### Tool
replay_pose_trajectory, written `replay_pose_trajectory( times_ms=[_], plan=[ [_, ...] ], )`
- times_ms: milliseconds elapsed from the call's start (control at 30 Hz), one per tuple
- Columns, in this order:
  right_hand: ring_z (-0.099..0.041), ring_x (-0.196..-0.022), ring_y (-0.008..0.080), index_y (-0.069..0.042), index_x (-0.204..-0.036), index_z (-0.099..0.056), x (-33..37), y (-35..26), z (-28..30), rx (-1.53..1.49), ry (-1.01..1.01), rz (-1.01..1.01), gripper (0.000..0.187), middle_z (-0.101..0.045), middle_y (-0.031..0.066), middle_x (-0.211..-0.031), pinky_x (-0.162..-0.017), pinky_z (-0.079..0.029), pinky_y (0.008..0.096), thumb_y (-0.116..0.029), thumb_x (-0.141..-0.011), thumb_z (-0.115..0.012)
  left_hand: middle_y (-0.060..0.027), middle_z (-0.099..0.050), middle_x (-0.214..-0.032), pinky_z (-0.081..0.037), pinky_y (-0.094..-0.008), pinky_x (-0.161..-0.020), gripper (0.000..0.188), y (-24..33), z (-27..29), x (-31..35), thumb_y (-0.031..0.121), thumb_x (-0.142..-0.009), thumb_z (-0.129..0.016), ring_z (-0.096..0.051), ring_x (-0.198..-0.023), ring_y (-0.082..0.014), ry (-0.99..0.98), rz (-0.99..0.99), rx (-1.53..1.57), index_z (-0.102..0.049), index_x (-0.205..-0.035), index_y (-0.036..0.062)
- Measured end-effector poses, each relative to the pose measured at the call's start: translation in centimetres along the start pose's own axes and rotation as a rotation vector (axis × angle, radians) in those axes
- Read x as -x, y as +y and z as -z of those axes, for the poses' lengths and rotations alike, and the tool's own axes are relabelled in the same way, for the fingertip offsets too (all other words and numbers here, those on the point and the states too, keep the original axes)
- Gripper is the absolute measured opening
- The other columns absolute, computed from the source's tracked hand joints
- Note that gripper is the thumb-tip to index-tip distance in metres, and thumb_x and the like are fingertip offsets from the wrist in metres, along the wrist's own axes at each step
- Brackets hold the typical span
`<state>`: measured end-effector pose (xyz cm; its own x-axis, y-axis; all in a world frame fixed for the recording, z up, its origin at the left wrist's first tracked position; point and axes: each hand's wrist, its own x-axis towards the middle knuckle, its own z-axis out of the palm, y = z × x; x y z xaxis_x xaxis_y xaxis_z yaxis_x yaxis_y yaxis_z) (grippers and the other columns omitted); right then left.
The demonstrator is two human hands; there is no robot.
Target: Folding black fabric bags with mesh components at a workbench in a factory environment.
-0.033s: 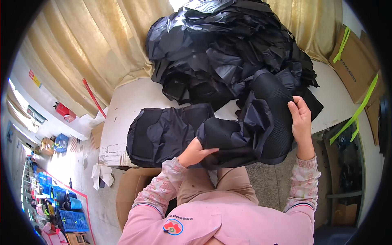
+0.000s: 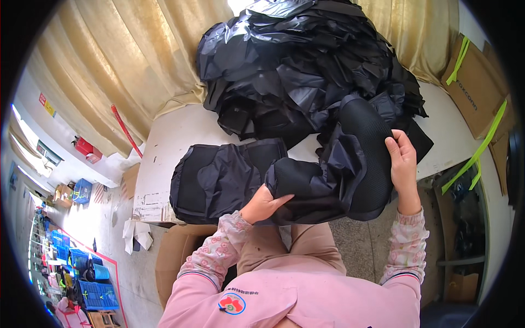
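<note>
Black thin-fabric piece with padded mesh panels (image 2: pixel 342 169), creased through its middle, held in both hands at the near edge of a white-topped table (image 2: pixel 164 128), partly over the person's lap. The left hand (image 2: pixel 261 204) is closed on the piece's left end, thumb laid across the near face, the other fingers mostly hidden. The right hand (image 2: pixel 403 156) is closed around the edge of the larger, curved mesh panel, thumb and bent fingers close together. Just left of the held piece, a second black fabric piece with mesh panels (image 2: pixel 219 177) lies flat on the table. Behind, a large heap of glossy black sheets (image 2: pixel 306 71) rises before pale gold curtains (image 2: pixel 98 76); at right stands a brown cardboard box (image 2: pixel 471 87).
</note>
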<state>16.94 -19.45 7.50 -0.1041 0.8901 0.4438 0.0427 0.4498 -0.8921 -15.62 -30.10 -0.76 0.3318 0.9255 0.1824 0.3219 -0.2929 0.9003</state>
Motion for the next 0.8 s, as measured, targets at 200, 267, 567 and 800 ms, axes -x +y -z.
replay_pose_trajectory(
  times_ms=[200, 267, 567, 800],
  plan=[
    [-0.054, -0.062, 0.0136, -0.001, -0.102, -0.057, 1.2, 5.3, -0.3, 0.554, 0.0, 0.069, 0.021, -0.057, 0.013, -0.072, -0.061, -0.045, 0.028, -0.017, -0.091, -0.065, -0.0125, -0.054, -0.134, -0.039, -0.0386, -0.106, 0.059, 4.3, 1.0, 1.5, 0.045, -0.095, -0.053, -0.051, -0.124, -0.0266, 0.154, 0.225, 1.289, -0.05, -0.135, 0.0013],
    [-0.058, -0.063, 0.0226, -0.001, -0.099, -0.057, 1.5, 7.6, 0.7, 0.592, -0.033, -0.063, 0.019, -0.058, 0.0172, -0.075, -0.062, -0.045, 0.0301, -0.017, -0.091, -0.065, -0.0142, -0.05, -0.139, -0.037, -0.0442, -0.108, 0.07, 5.4, 3.2, 2.6, 0.052, -0.091, -0.056, -0.048, -0.128, -0.0292, -0.015, -0.257, 1.622, -0.047, -0.137, 0.0001],
    [-0.063, -0.073, 0.0138, -0.001, -0.102, -0.062, -3.7, -3.4, 2.4, 0.428, -0.092, 0.39, 0.016, -0.068, 0.011, -0.085, -0.069, -0.049, 0.0249, -0.01, -0.089, -0.065, -0.025, -0.048, -0.133, -0.042, -0.0444, -0.099, 0.068, 5.4, 14.4, 1.3, 0.034, -0.077, -0.077, -0.048, -0.12, -0.0444, -0.088, 0.27, -0.925, -0.05, -0.134, 0.0072],
    [-0.064, -0.062, 0.0262, -0.012, -0.093, -0.064, -3.7, -11.4, -8.9, 0.7, -0.497, 0.879, 0.017, -0.064, 0.0047, -0.075, -0.05, -0.049, 0.0357, -0.024, -0.082, -0.07, -0.0139, -0.064, -0.107, -0.044, -0.0408, -0.098, 0.042, 17.1, 9.5, -8.6, 0.033, -0.081, -0.073, -0.061, -0.104, -0.0315, -0.043, -0.629, -0.936, -0.06, -0.11, 0.0054]
  ],
)
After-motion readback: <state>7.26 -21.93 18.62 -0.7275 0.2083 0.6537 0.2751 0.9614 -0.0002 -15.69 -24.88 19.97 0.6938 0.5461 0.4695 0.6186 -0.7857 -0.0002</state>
